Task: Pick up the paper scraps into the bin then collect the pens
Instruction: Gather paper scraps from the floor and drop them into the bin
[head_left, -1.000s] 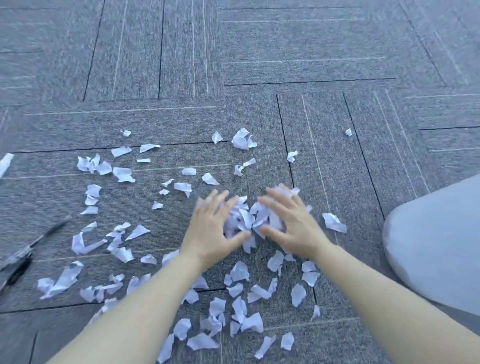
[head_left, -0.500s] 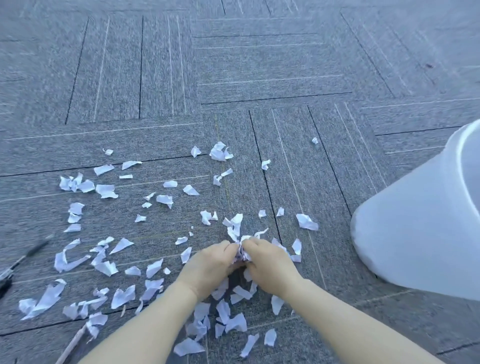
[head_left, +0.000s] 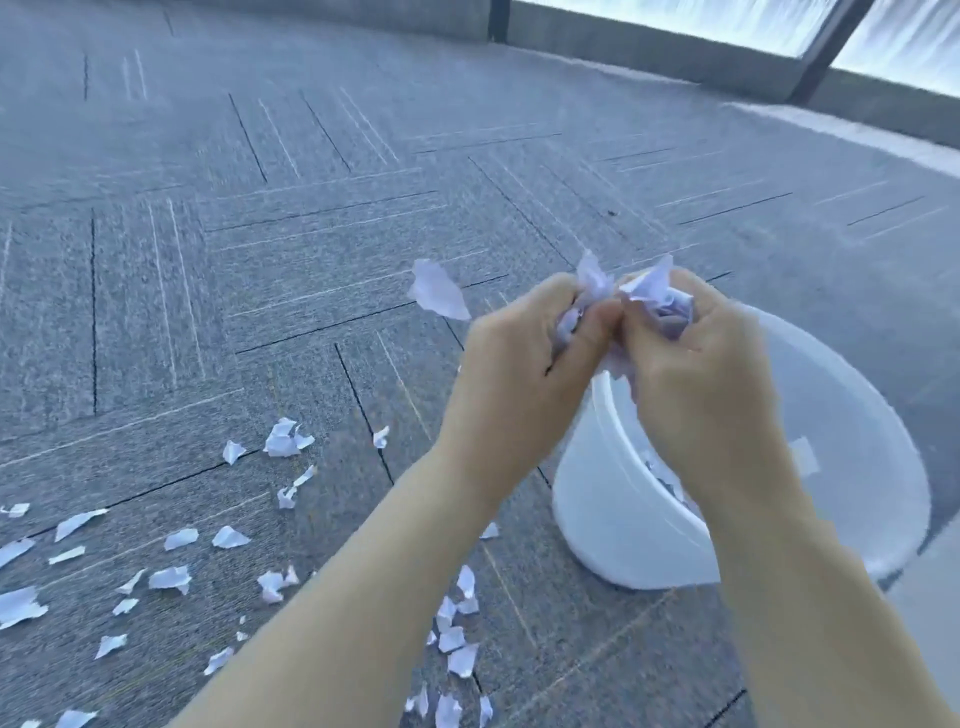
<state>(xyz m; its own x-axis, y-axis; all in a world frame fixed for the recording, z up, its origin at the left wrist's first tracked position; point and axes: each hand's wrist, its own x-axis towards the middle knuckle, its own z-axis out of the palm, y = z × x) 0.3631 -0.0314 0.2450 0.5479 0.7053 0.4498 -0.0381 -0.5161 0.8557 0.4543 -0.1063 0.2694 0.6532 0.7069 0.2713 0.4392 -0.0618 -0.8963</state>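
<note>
Both hands are raised together and clutch a bunch of white paper scraps. My left hand is closed on its share of the bunch, just left of the white plastic bin's rim. My right hand is closed on the rest, above the bin's open mouth. One scrap is in the air left of my left hand. A few scraps lie inside the bin. Several more scraps are scattered on the carpet at the lower left. No pens are in view.
Grey carpet tiles cover the floor. A low wall with window frames runs along the far right. The bin stands on the carpet at the right, close to a pale edge at the lower right corner.
My hands gathered scraps on the carpet, closed on them, then lifted the bunch up and right to the bin. The view swung right, so the bin's opening now shows.
</note>
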